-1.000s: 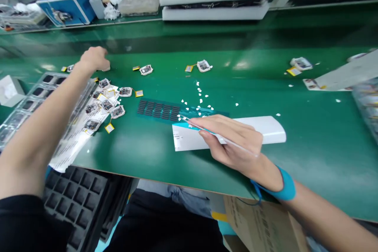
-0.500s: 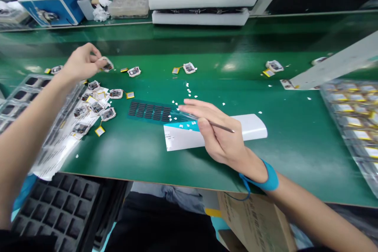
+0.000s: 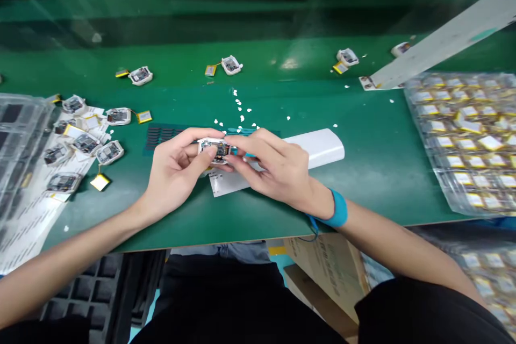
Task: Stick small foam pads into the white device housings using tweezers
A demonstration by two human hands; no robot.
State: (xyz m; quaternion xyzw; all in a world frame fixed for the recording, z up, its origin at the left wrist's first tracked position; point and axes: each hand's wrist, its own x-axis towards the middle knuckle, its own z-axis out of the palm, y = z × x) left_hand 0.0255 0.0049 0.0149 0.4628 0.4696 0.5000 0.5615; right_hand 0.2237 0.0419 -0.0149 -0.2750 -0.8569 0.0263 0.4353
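A small white device housing (image 3: 220,151) with a bare circuit board inside is held up over the bench, its board side facing me. My left hand (image 3: 171,174) grips its left side, the thumb lying on the board. At the right edge, my right hand (image 3: 278,166) closes its thumb and fingers on the housing; the tweezers seen in it before are not visible. Behind and below the hands lie a teal sheet of black strips (image 3: 159,135) and a curled white sheet (image 3: 320,146), both partly covered. White scraps (image 3: 242,118) are scattered just beyond my fingers.
Several open housings with yellow-edged batteries lie at left on printed paper (image 3: 34,231), next to a clear tray (image 3: 24,145). More, such as one housing (image 3: 231,65), sit along the back. A battery-filled tray (image 3: 443,201) and a slanted white post (image 3: 443,37) stand at right.
My left hand has brought a housing from the back left to the middle front. My right hand has met it there, and its tweezers no longer show. The view has tilted downward.
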